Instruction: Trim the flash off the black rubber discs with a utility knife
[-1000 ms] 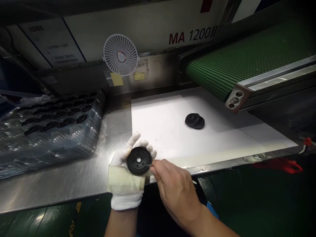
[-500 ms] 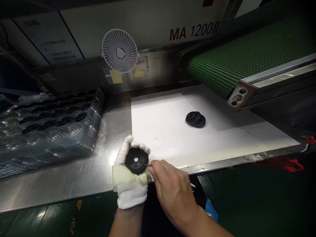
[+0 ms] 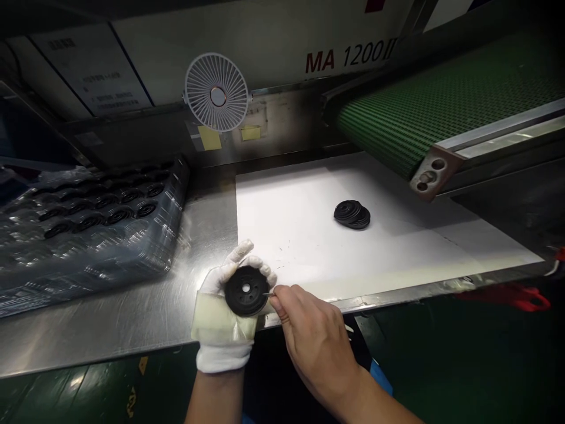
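Note:
My left hand (image 3: pixel 220 321), in a white glove, grips a round black plastic disc (image 3: pixel 244 290) with a centre hole over the front edge of the steel table (image 3: pixel 132 318). My bare right hand (image 3: pixel 315 341) pinches a thin metal tool (image 3: pixel 267 294) whose tip touches the disc's right rim. A second black disc (image 3: pixel 352 214) lies on the white sheet (image 3: pixel 309 235) further back.
A tray of black discs wrapped in plastic film (image 3: pixel 83 229) sits at the left. A green conveyor belt (image 3: pixel 419 112) slopes down at the right. A small white fan (image 3: pixel 217 92) hangs on the machine wall behind.
My hands stay together on the disc, shifting slightly along the table edge; the tool tip remains at the disc's rim.

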Tool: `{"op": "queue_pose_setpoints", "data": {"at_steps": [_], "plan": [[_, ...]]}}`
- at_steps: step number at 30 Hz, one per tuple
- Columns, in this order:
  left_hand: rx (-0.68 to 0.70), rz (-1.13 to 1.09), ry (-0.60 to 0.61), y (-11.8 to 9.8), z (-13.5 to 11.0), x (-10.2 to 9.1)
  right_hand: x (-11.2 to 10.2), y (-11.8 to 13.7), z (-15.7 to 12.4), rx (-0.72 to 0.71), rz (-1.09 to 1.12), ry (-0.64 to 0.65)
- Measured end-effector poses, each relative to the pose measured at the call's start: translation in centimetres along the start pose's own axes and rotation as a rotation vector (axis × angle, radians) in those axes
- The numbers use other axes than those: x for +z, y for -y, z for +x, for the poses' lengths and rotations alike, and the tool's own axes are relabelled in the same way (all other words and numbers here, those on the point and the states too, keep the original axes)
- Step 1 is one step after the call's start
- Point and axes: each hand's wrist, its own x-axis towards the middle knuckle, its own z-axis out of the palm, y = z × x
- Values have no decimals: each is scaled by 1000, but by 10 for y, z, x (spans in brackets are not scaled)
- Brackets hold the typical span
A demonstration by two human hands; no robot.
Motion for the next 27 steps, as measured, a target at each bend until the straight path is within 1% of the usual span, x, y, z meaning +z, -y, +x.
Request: {"op": "queue_pose_setpoints", "data": {"at_steps": [5, 9, 13, 14, 15, 17, 19, 23, 27], "plan": [[46, -57, -87, 6, 4, 8, 2, 0, 0, 18, -16, -5], [92, -91, -109, 11, 4, 8, 5, 6, -4, 2, 8, -9], [194, -151, -118, 14, 4, 6, 6, 11, -6, -19, 11, 0], [195, -143, -105, 14, 3, 5, 6, 11, -6, -27, 14, 4], [167, -119, -80, 13, 2, 4, 6, 10, -6, -32, 18, 8], [76, -41, -18, 10, 1, 3, 3, 7, -4, -36, 24, 9], [9, 1, 9, 6, 0, 2, 0, 3, -1, -26, 15, -3], [44, -78, -21, 6, 2, 5, -2, -1, 1, 8, -51, -30], [85, -144, -73, 12, 8, 9, 3, 5, -2, -7, -21, -17]]}}
